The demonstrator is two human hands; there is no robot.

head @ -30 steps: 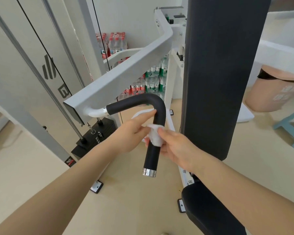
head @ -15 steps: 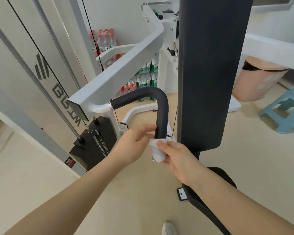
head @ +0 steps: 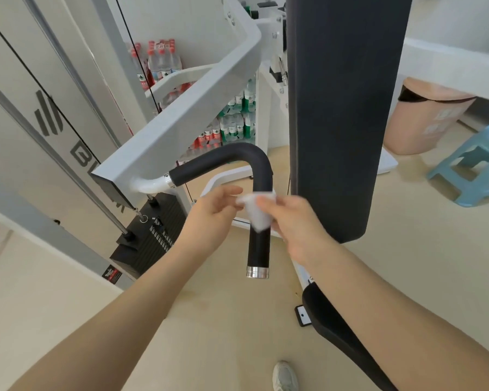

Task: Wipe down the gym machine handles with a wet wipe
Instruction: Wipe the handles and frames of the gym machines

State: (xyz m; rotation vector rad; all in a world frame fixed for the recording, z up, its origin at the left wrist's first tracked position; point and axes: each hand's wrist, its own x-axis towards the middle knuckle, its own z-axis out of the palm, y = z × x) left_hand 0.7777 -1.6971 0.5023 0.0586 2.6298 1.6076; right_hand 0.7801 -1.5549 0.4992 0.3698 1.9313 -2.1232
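Observation:
A black foam handle (head: 259, 246) bends down from the white machine arm (head: 181, 119) and ends in a silver cap. A white wet wipe (head: 256, 210) lies against the upright part of the handle, just below the bend. My right hand (head: 291, 221) pinches the wipe from the right side. My left hand (head: 212, 213) holds the wipe's left edge with its fingertips, fingers partly curled. Both forearms reach in from the bottom of the view.
A tall black back pad (head: 342, 108) stands right beside the handle. The black seat (head: 339, 334) is below right. A weight stack (head: 153, 235) and cables sit at left. Bottled water (head: 232, 122), a pink bin (head: 424, 117) and a blue stool (head: 474, 165) stand behind.
The wipe and both hands have moved up the handle from its lower end toward the bend. The silver cap shows again.

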